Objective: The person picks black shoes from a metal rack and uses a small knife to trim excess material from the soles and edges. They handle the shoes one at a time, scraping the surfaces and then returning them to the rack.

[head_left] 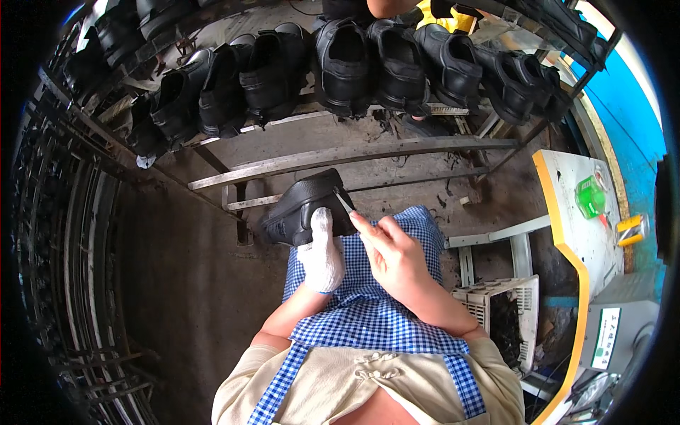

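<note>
A black shoe [306, 202] is tilted over my lap, above the blue checked apron. My left hand [323, 262], in a white knitted glove, is closed around the shoe's side with the thumb on top. My bare right hand [394, 256] grips a small knife with a pointed metal blade [343, 202]. The index finger is stretched along the knife, and its tip lies at the shoe's opening edge. The knife's handle is hidden inside my right hand.
A metal rack [340, 153] ahead carries a row of black shoes [343, 67]. More racks stand at the left. To the right are a yellow-edged table [577, 234] with a green bottle [589, 196], a yellow can [632, 230], and a white crate [528, 312] holding black scraps.
</note>
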Demonstrator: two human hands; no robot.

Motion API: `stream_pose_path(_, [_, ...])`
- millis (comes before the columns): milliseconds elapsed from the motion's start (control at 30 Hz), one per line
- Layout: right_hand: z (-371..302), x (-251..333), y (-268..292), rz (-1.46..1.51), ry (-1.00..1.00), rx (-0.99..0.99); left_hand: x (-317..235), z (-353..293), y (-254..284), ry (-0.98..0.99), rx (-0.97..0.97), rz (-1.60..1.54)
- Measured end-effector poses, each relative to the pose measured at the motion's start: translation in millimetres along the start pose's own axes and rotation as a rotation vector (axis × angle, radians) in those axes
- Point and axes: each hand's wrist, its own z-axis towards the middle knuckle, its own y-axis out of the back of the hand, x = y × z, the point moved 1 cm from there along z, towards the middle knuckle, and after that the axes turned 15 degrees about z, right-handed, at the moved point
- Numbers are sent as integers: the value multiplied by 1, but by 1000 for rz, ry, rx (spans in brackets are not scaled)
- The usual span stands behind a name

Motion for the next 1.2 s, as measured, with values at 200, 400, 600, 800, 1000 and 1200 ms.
stream_pose_path(200, [7, -4, -15, 61, -2, -87, 2, -3, -3, -59, 3, 83])
stream_pose_path(400, [30, -27, -5, 178, -6, -165, 12, -14, 2, -10, 163, 2])
stream_pose_path(600, [23, -29, 10, 336, -62, -188, -8, -14, -2, 168, 291, -144])
stream_pose_path(800, [27, -42, 13, 484, -81, -165, -13, -9, 3, 240, 434, -3])
stream_pose_path(1000, [-7, -90, 17, 773, -645, 120, -21, 1, 11, -85, 733, 618])
stream_pose_path(1200, [-21, -93, 19, 841, -553, 0, -20, 0, 13, 75, 723, 556])
